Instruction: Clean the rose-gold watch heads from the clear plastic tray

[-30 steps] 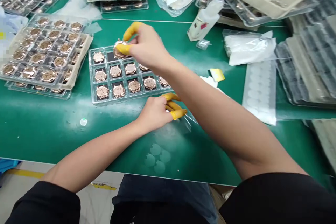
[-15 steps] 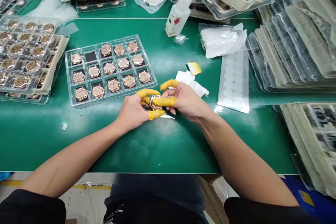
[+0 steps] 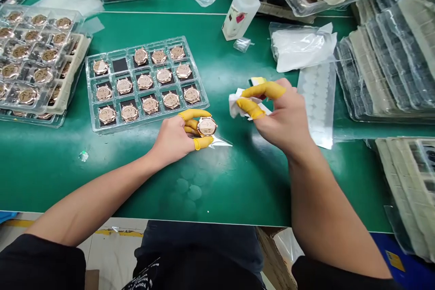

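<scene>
Between thumb and fingers, my left hand (image 3: 178,138) grips a rose-gold watch case (image 3: 207,127), its printed back facing up. Yellow finger cots cover the fingertips of both hands. To the right, my right hand (image 3: 280,113) pinches a crumpled white wipe (image 3: 237,102) just above the table. A piece of clear film (image 3: 222,142) lies beside the watch case. Behind my left hand, a clear compartment tray (image 3: 91,99) holds several similar watch cases; one compartment in its back row shows only a black pad. A yellow-and-white packet (image 3: 258,81) is partly hidden behind my right fingers.
A white bottle (image 3: 241,11) stands at the back. Wipes in a plastic bag (image 3: 301,50) and a translucent sheet of round shapes (image 3: 316,104) lie right. Stacked watch trays (image 3: 41,68) flank the left; stacked trays (image 3: 390,63) rise on the right.
My right hand has left the watch case, moved right and taken hold of the white wipe. My left hand still holds the watch case, whose back is now uncovered. The view has shifted slightly.
</scene>
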`<state>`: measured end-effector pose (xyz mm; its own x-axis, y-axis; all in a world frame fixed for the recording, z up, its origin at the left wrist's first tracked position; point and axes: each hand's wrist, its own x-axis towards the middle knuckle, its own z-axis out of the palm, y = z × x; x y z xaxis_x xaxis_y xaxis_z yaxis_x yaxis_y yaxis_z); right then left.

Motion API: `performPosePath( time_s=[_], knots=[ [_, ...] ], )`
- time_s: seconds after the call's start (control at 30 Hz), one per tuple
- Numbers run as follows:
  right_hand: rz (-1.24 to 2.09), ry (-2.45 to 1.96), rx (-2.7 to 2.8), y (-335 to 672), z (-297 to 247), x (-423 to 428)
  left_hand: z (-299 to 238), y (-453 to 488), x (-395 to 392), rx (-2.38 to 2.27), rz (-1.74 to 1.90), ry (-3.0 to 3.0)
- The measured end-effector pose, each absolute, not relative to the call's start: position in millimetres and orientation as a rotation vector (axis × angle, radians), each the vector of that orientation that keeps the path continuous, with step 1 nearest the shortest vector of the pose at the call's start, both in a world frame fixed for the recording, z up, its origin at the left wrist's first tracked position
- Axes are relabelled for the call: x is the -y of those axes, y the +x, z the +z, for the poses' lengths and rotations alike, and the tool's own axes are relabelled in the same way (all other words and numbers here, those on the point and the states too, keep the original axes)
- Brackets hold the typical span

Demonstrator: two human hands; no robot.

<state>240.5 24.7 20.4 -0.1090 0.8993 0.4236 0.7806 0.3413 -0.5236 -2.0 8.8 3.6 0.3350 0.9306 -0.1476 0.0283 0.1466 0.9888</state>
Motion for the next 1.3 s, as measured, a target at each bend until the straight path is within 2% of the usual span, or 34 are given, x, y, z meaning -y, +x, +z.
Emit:
performPosePath(
  time_s=[0.17, 0.33, 0.47, 0.6, 0.7, 0.83, 0.97, 1.13, 1.2, 1.3],
  knots=[
    [0.270, -1.084, 2.137, 210.3, 26.8, -7.3, 0.0, -2.0, -8.6, -0.983, 0.869, 1.245],
    [0.078, -1.049, 2.154, 204.8, 19.5, -6.9, 0.4, -1.6, -8.9, -1.002, 0.877, 1.203],
    [0.186, -0.927, 2.178, 204.5, 17.9, -10.5, 0.8, -1.4, -8.2, -0.999, 0.869, 1.211],
    [0.140, -0.964, 2.082, 203.2, 12.6, -14.9, 0.4, -1.0, -7.7, -1.013, 0.898, 1.190],
    [0.286, -0.848, 2.137, 203.0, 11.0, -16.5, 0.4, -0.9, -6.9, -1.002, 0.899, 1.211],
    [0.258, -0.987, 2.050, 200.1, 12.0, -15.9, 0.5, -0.6, -5.9, -1.025, 0.905, 1.221],
    [0.366, -0.896, 2.087, 196.3, 8.7, -17.4, -0.3, -0.6, -5.8, -1.006, 0.908, 1.195],
    [0.214, -1.374, 1.956, 212.8, 10.7, -21.5, 0.9, -0.3, -6.5, -1.034, 0.979, 1.221],
    [0.311, -1.405, 1.989, 222.2, 15.4, -19.9, 1.1, -0.3, -6.6, -1.032, 1.021, 1.243],
    [0.694, -1.245, 2.040, 225.5, 21.0, -15.7, 0.1, -1.0, -6.6, -1.005, 1.080, 1.297]
  ],
)
